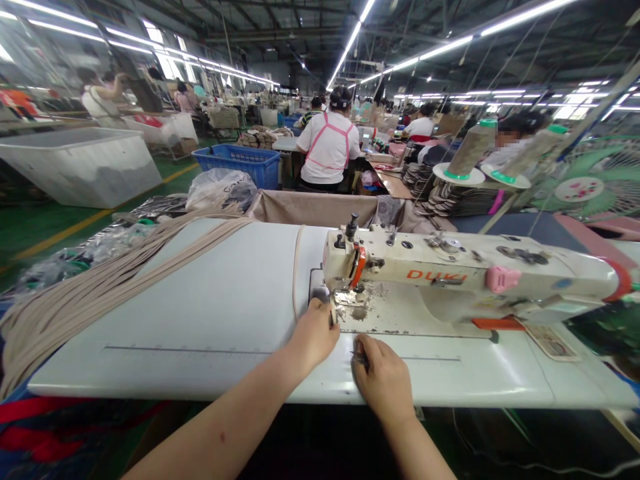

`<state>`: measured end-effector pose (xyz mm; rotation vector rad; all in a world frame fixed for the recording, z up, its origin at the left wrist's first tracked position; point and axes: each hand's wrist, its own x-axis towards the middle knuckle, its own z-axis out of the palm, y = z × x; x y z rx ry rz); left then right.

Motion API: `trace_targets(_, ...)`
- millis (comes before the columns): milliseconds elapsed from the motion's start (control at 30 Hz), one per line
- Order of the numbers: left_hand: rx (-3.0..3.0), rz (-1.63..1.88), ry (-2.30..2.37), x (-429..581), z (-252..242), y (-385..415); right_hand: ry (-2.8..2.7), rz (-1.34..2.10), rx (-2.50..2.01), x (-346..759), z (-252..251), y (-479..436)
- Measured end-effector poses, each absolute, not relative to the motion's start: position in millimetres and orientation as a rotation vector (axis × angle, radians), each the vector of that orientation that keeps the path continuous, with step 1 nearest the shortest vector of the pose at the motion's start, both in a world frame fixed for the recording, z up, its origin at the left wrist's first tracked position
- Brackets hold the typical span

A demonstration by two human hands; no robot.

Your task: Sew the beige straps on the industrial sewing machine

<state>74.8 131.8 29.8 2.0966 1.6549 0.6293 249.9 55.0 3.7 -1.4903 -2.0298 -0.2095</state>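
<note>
On the pale table, the white sewing machine (470, 273) stands with its needle end to the left. My left hand (315, 337) is closed just left of and below the needle plate (350, 299), its fingertips at a dark grey piece (319, 288). A thin beige strap (297, 267) curves down the table to that hand; whether the fingers grip it is hidden. My right hand (384, 377) is closed near the table's front edge around a small dark pointed tool (359, 357), mostly covered by the fingers.
A thick bundle of beige straps (115, 273) hangs over the table's left side. Behind the table are a fabric-lined bin (310, 208) and a blue basket (240, 167). Thread cones (470, 150) and a green fan (583, 187) stand at right. A co-worker (330, 140) sits ahead.
</note>
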Motion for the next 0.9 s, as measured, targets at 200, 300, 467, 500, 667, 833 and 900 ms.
trace_targets(200,2.198,0.544,1.602,81,30,116,-1.996,-0.155,-1.546,248,3,50)
trace_targets(300,2.253,0.451,1.582,77,22,108,-1.949,-0.082,-1.597,245,5,46)
trace_targets(467,2.328,0.268,1.429,60,5,109,-1.755,0.144,-1.394,255,8,41)
trace_targets(500,2.355,0.265,1.396,56,4,110,-1.683,0.179,-1.356,260,8,37)
trace_targets(667,2.478,0.362,1.333,43,4,117,-1.16,0.266,-1.522,304,-9,2)
trace_targets(833,2.601,0.599,1.186,43,-8,125,-0.619,0.168,-1.805,388,-40,-36)
trace_targets(900,2.629,0.68,1.12,44,-15,128,-0.472,0.13,-1.917,423,-49,-54)
